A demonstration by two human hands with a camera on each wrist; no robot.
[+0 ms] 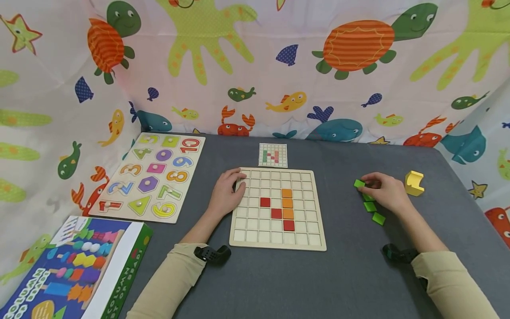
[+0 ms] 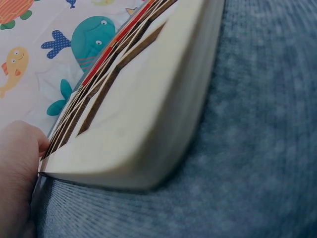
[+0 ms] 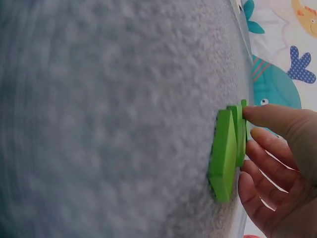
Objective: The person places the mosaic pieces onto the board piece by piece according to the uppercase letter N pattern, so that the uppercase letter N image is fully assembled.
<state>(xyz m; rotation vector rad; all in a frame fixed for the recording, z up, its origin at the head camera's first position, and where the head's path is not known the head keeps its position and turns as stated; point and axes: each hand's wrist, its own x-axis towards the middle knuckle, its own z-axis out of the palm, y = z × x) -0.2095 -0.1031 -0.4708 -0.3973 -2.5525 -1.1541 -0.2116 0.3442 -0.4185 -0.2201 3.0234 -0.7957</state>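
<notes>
A pale wooden grid board (image 1: 255, 235) lies flat on the table with red tiles (image 1: 276, 213) and orange tiles (image 1: 287, 203) in some of its cells. At the board's upper left edge rests my left hand (image 1: 226, 195), thumb and fingertips touching the rim; the left wrist view catches only part of this hand (image 2: 17, 171) beside the board (image 2: 133, 114). My right hand (image 1: 384, 189) is over a short row of green tiles (image 1: 378, 219). Its thumb and index finger pinch the farthest green tile (image 1: 359, 183). The right wrist view shows the tiles (image 3: 223, 156) close to the fingers.
A small pattern card (image 1: 272, 155) lies behind the board. Right of my right hand stands a yellow notched block (image 1: 414, 183). A number-and-shape puzzle (image 1: 147, 177) and a bead toy box (image 1: 79, 270) occupy the left side. A printed cloth (image 1: 259, 66) hangs behind the table.
</notes>
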